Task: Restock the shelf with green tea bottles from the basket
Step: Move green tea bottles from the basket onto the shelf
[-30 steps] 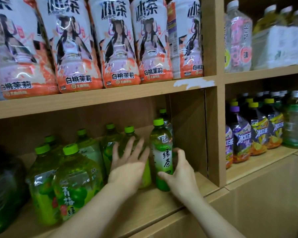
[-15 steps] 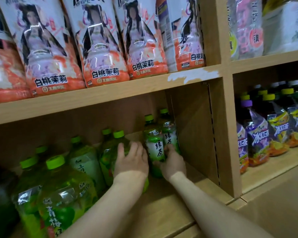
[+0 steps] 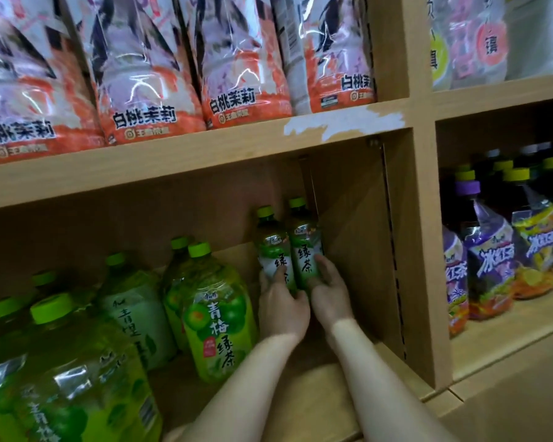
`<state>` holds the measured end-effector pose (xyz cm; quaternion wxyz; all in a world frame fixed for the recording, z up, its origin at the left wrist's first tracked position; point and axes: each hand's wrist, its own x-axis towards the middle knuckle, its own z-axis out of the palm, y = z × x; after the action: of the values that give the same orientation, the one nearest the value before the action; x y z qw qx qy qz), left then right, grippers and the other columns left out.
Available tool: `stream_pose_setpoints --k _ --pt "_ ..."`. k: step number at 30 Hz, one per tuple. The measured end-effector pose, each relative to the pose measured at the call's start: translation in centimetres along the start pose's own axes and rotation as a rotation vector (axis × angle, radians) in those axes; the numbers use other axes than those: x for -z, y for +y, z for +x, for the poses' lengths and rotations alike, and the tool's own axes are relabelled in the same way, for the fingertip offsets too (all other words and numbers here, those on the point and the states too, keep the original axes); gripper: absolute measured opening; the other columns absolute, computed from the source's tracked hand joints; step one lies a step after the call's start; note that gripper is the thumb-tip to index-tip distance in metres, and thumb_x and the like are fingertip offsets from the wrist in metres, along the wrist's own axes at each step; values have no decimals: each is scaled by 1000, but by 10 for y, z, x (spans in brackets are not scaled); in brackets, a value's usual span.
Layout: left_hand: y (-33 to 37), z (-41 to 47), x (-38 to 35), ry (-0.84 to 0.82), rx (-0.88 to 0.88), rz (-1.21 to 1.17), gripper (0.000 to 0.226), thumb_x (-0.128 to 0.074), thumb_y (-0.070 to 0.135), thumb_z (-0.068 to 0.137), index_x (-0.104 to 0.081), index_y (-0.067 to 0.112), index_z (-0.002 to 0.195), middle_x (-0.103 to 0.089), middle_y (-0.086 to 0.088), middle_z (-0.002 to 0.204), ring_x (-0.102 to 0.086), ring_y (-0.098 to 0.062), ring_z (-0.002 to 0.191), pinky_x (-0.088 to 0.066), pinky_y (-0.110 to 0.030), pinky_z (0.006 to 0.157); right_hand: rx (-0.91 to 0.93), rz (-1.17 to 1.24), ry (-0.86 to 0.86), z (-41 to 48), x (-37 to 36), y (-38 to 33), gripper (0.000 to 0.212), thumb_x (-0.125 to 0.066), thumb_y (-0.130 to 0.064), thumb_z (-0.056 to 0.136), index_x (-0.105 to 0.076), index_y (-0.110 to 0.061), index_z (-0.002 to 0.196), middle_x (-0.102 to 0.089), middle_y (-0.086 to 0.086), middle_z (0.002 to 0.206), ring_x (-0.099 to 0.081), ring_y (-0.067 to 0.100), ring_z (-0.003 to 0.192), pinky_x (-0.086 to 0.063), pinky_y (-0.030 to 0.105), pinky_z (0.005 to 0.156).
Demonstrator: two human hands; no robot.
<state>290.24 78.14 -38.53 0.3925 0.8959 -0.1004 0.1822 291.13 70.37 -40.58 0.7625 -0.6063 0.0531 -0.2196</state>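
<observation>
Left grip (image 3: 283, 303) is now wrapped on the left green tea bottle (image 3: 273, 253), having left the big plum-tea bottle (image 3: 219, 317); right grip (image 3: 328, 287) clamps its neighbour bottle (image 3: 305, 247). Both stand upright, touching, deep in the shelf (image 3: 348, 218) corner, arms stretched forward.

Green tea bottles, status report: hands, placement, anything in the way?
Left hand on left green tea bottle. Right hand on right green tea bottle. Both upright at rear right. Large green plum tea bottle close left.
</observation>
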Motion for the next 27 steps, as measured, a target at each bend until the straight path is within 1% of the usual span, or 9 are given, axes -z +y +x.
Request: stream_pose_setpoints --k 5,7,11,15,18,20,22,24,27 --pt "-12 7 3 -91 -31 -53 63 -54 7 90 -30 18 147 -13 -6 158 -24 -24 143 -19 -27 113 -38 55 -4 6 0 4 48 -44 -15 98 -41 -30 143 -50 3 141 -48 23 128 -38 46 110" --pt "-13 6 2 -134 -24 -25 66 -54 5 89 -27 18 148 -7 -7 159 -23 -25 143 -19 -29 116 -50 47 -9 4 0 3 48 -43 -18 98 -39 -30 145 -48 3 143 -46 24 130 -36 47 111" --pt "3 -10 17 -174 -12 50 70 -55 9 88 -23 20 149 -10 -5 159 -24 -24 142 -23 -27 115 -14 12 2 -1 -2 -4 48 -44 -18 98 -38 -26 145 -48 7 143 -47 27 129 -37 48 110" --pt "15 -67 85 -35 -299 82 62 -52 14 88 -34 32 144 -17 15 155 -27 -7 140 -23 -17 112 99 -13 -20 -18 -12 -28 44 -49 -22 98 -43 -25 141 -49 7 143 -47 26 129 -38 46 109" --pt "-3 -108 154 203 -520 344 64 -62 14 80 -43 36 136 -34 19 146 -33 -3 132 -17 -12 106 211 -62 -176 -51 -26 -47 50 -56 -25 94 -40 -25 142 -45 -3 141 -41 11 129 -33 32 109" --pt "-23 -118 191 303 -516 429 78 -70 3 65 -46 31 134 -44 9 139 -37 -12 129 -16 -24 108 228 -144 -296 -75 -37 -52 61 -62 -31 90 -34 -32 144 -42 -12 135 -38 4 126 -31 29 110" --pt "-44 -120 218 319 -433 449 89 -72 -2 58 -41 27 136 -40 1 141 -32 -19 130 -19 -31 108 221 -268 -398 -93 -50 -44 82 -71 -38 82 -22 -35 148 -39 -17 137 -38 3 129 -33 31 112" --pt "-60 -121 236 272 -357 444 94 -77 6 61 -31 26 141 -30 -2 147 -24 -20 133 -16 -31 108 208 -402 -401 -102 -65 -29 105 -77 -48 67 -12 -41 148 -41 -10 145 -44 11 131 -39 36 110" --pt "-78 -126 242 128 -232 393 100 -79 31 69 -13 40 144 -12 5 154 -13 -14 138 -15 -27 111 210 -593 -289 -107 -86 -11 122 -82 -53 55 -2 -46 147 -16 5 159 -29 29 142 -36 45 111"
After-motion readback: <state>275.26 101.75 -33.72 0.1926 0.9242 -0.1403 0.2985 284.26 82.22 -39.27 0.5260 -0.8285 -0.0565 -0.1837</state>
